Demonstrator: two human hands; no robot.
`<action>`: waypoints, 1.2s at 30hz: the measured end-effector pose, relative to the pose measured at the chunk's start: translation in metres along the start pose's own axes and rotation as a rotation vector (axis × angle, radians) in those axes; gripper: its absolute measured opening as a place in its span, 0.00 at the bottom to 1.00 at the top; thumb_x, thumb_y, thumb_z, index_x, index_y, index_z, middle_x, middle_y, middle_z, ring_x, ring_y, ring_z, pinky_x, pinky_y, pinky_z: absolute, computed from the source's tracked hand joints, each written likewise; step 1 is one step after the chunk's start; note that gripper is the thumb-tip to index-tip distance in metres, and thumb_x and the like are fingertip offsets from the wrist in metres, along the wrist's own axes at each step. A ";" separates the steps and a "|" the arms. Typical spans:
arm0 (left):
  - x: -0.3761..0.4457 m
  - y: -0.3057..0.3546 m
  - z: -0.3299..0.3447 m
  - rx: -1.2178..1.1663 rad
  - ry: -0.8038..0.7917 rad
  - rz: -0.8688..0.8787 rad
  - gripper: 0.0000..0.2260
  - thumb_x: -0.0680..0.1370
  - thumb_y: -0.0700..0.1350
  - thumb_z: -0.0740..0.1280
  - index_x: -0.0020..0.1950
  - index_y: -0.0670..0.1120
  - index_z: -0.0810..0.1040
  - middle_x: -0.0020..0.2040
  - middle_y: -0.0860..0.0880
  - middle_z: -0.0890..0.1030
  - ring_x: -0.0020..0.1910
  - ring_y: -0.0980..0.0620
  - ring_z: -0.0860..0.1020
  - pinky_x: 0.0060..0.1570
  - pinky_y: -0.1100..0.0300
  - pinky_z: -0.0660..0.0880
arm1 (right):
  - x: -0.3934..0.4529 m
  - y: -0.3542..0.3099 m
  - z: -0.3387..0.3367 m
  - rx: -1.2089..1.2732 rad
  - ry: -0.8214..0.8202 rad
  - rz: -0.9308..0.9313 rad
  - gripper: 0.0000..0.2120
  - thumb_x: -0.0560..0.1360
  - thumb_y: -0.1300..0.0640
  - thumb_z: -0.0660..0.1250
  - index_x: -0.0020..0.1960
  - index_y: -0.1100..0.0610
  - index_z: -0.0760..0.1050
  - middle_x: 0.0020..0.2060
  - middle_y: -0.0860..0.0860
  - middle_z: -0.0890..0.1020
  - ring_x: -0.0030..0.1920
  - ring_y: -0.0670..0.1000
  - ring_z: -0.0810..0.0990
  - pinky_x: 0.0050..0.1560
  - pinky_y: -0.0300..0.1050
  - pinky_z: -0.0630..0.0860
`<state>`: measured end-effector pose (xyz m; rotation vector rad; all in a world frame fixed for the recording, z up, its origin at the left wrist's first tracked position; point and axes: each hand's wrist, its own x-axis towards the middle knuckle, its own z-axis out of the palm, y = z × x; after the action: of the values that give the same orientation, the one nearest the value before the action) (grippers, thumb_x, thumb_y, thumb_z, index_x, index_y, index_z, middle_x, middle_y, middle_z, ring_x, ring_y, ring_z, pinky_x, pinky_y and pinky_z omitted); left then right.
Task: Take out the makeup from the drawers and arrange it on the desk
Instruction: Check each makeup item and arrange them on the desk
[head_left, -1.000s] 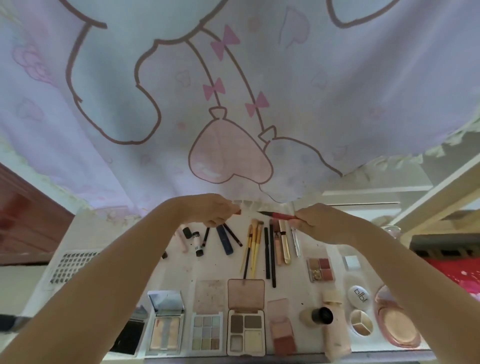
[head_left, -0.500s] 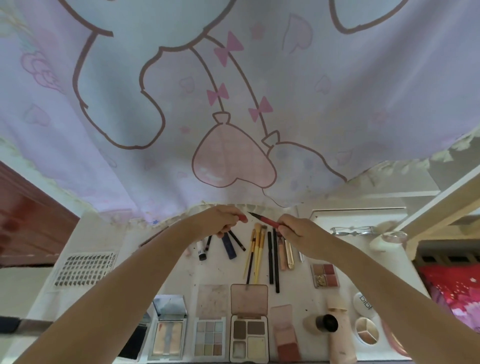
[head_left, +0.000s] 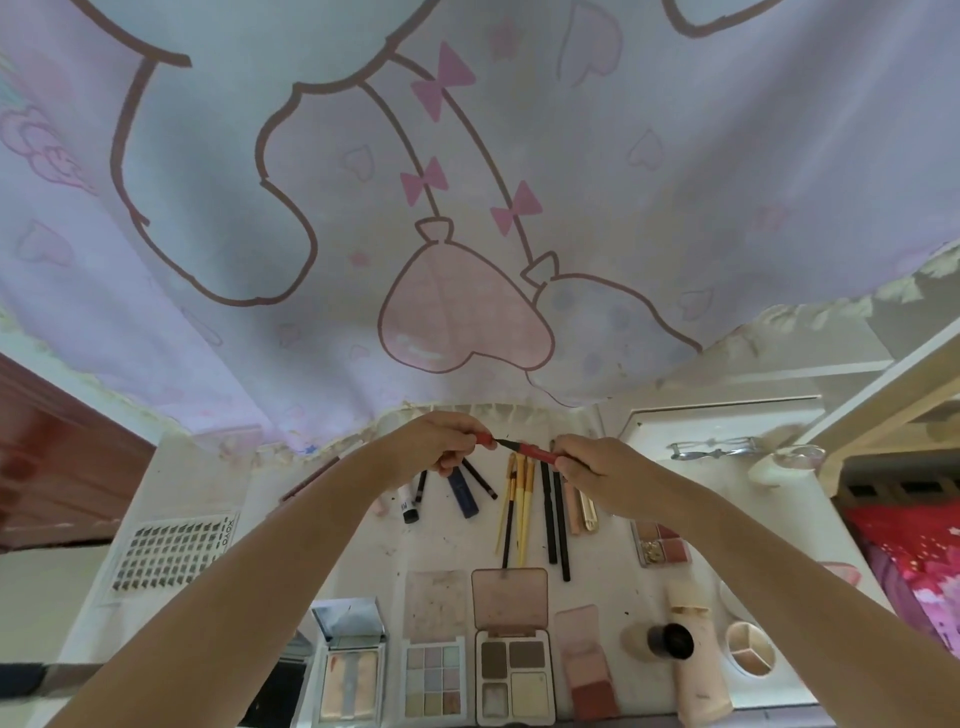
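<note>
Above the far side of the white desk, my right hand grips a red makeup pencil whose dark tip points left. My left hand pinches the pencil's red cap right at that tip. Below the hands lie dark and gold brushes and pens in a row. Along the near edge stand open eyeshadow palettes, a highlighter compact and a blush palette.
A pink-and-lilac cartoon curtain hangs over the desk's back. A false-lash sheet lies left, and a foundation tube, a round compact and a small quad palette right. An eyelash curler rests far right.
My hands have drawn closer together, so the cap in my left hand now meets the pencil tip. The view has tilted up a little.
</note>
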<state>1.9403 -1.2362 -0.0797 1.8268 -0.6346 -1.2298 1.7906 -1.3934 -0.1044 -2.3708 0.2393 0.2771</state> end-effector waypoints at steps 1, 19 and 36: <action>0.001 0.000 -0.001 0.017 -0.005 -0.003 0.13 0.78 0.31 0.54 0.44 0.42 0.76 0.29 0.48 0.64 0.27 0.56 0.62 0.29 0.67 0.62 | 0.001 -0.001 0.000 -0.005 -0.004 0.004 0.07 0.80 0.56 0.52 0.45 0.53 0.66 0.28 0.45 0.68 0.25 0.41 0.63 0.25 0.28 0.65; 0.073 -0.027 0.021 0.804 -0.340 0.010 0.11 0.79 0.37 0.55 0.55 0.42 0.75 0.41 0.48 0.70 0.40 0.52 0.70 0.38 0.63 0.64 | 0.010 0.015 0.054 0.106 -0.078 0.346 0.06 0.79 0.54 0.54 0.45 0.53 0.66 0.31 0.46 0.70 0.29 0.43 0.69 0.32 0.34 0.68; 0.156 -0.055 0.066 1.466 -0.551 0.412 0.18 0.75 0.35 0.60 0.63 0.46 0.73 0.60 0.43 0.69 0.60 0.44 0.65 0.46 0.56 0.63 | 0.048 0.047 0.124 0.099 0.148 0.835 0.13 0.77 0.51 0.58 0.51 0.59 0.76 0.48 0.53 0.80 0.48 0.53 0.80 0.43 0.43 0.75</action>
<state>1.9392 -1.3507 -0.2163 2.1265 -2.5673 -0.9665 1.8089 -1.3462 -0.2364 -2.0745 1.2824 0.4577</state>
